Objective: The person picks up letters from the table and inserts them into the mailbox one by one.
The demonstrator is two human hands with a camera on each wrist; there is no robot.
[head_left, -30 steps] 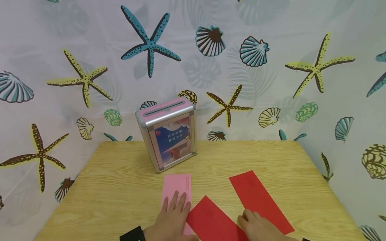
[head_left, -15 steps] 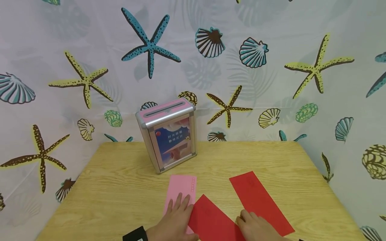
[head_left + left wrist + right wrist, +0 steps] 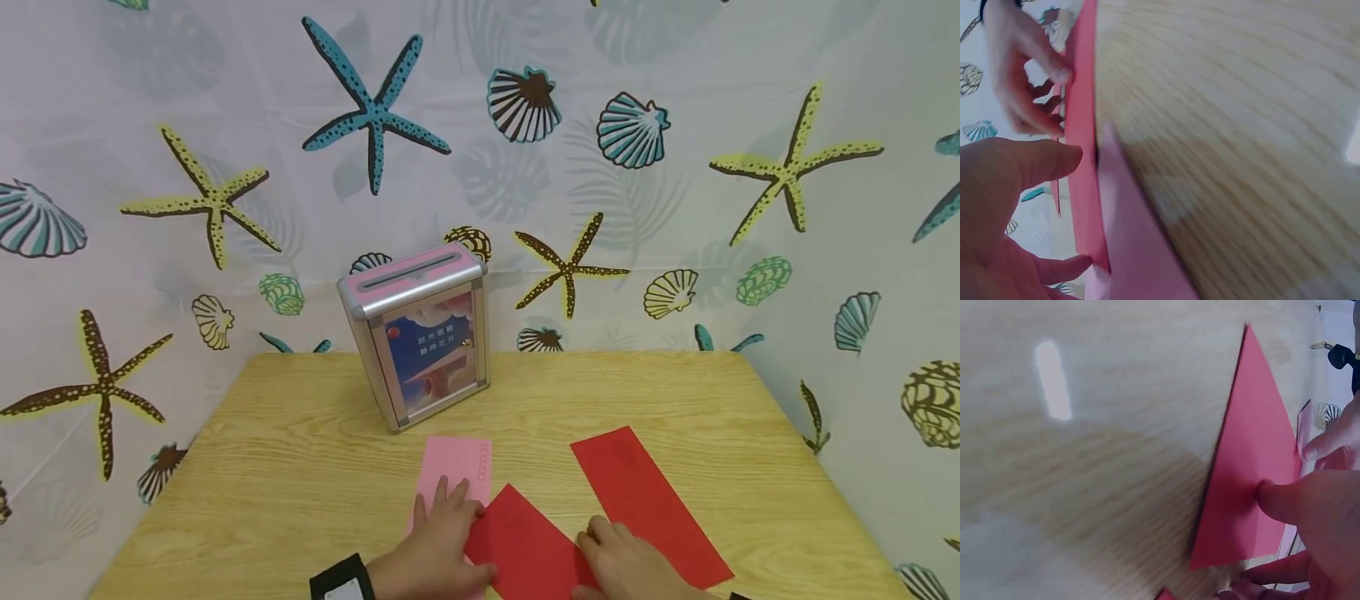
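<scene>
- Near red envelope (image 3: 528,537) is between the two hands, on the wooden table (image 3: 300,467), which spreads out to both sides of them. Far ahead of the hands hangs a white cloth (image 3: 465,42), printed with starfish and shells. As a whole, I judge that the work is only partly done: the near red envelope lies across the pink one and both hands have it, but the three papers do not yet make one even pile, and the other red one is separate.
- Metal-framed box (image 3: 420,333) stands ahead of the left hand, well apart from its fingertips.
- Left hand (image 3: 438,546) has some fingers spread over the pink envelope, while its thumb and index finger bend about the nearest corner of the near red envelope and hold it, lightly as it seems.
- Right hand (image 3: 626,562) pinches the other end, thumb on the top face, other fingers folded at the far edge.
- Second red envelope (image 3: 651,500) lies flat just beside the right hand, ahead and to the right; whether a knuckle touches it, I cannot tell.
- Pink envelope (image 3: 461,458) is under the left fingers, partly beneath the near red envelope.
- Slot (image 3: 408,271) in the box top is far ahead of the left hand; no paper sticks out.
</scene>
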